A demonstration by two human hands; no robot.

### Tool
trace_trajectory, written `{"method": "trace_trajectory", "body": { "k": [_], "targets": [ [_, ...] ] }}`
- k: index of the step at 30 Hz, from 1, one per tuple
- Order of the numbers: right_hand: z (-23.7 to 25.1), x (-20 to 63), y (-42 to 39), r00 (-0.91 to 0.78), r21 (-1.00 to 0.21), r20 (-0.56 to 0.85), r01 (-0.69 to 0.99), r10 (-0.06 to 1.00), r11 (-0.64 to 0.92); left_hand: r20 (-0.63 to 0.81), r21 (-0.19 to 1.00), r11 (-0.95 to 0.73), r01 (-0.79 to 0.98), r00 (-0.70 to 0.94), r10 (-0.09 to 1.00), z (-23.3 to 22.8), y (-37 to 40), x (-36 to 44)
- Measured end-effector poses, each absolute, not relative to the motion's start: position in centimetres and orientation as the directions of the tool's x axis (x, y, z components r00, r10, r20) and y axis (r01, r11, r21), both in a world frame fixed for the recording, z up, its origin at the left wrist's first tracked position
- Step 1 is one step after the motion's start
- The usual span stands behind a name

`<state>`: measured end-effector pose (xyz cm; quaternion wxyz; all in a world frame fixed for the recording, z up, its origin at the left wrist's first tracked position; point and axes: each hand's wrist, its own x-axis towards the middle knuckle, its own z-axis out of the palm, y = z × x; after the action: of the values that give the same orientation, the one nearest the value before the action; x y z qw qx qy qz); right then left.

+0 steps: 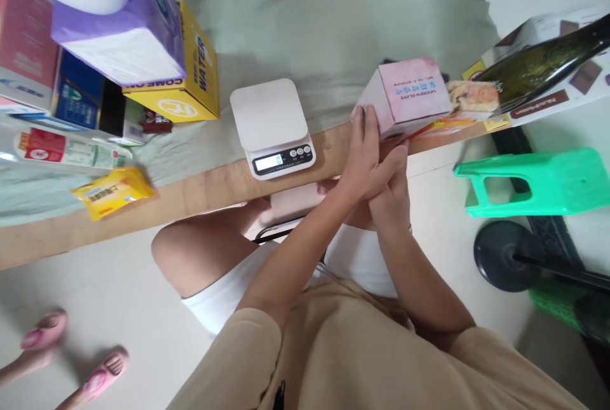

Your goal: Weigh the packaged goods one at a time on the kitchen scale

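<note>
A pink box [413, 93] with blue print rests at the wooden edge [200, 191] of a surface covered in pale green cloth. My left hand [363, 154] lies against the box's left face with its fingers around the corner. Partly tucked under the left one, my right hand [391, 191] has straight fingers whose tips reach the box's lower front edge. A white kitchen scale [274, 125], just left of my hands, reads 0 and has nothing on its pan.
A yellow packet [112, 191], a yellow carton [193, 82], a purple tissue pack [124, 35] and more boxes lie at the left. A dark bottle [548, 67] and wrapped bread [473, 97] lie at the right. Green stool [534, 182] on the floor; another person's pink slippers [46, 332].
</note>
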<state>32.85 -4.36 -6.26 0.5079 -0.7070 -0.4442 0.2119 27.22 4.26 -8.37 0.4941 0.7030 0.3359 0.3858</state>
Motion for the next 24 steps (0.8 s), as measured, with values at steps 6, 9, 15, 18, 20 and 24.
{"method": "trace_trajectory", "body": {
  "k": [6, 9, 15, 18, 20, 24],
  "targets": [
    [-8.4, 31.1, -5.1, 0.514, -0.932, 0.281, 0.347, 0.810, 0.104, 0.407, 0.876, -0.476, 0.074, 0.414, 0.814, -7.8, 3.9, 19.9],
    [-9.1, 28.6, -5.2, 0.459, -0.917, 0.369, 0.320, 0.808, 0.237, 0.474, 0.856, -0.517, 0.034, 0.349, 0.808, -6.1, 3.6, 14.8],
    [-7.7, 23.9, -2.6, 0.253, -0.927, 0.364, 0.194, 0.896, 0.322, 0.344, 0.922, -0.374, 0.102, 0.230, 0.910, -3.0, 5.9, 7.6],
    [-6.9, 22.4, -1.2, 0.171, -0.918, 0.378, 0.195, 0.910, 0.345, 0.330, 0.915, -0.360, 0.181, 0.173, 0.928, -2.8, 7.6, 3.3],
    [-6.6, 21.3, -0.7, 0.122, -0.916, 0.373, 0.206, 0.920, 0.344, 0.388, 0.891, -0.379, 0.249, 0.012, 0.922, -3.0, 8.3, 0.1],
    [-6.1, 17.5, 0.0, 0.004, -0.921, 0.320, 0.238, 0.948, 0.309, 0.444, 0.894, -0.304, 0.330, -0.553, 0.706, -3.2, 8.4, -5.9]
  ]
}}
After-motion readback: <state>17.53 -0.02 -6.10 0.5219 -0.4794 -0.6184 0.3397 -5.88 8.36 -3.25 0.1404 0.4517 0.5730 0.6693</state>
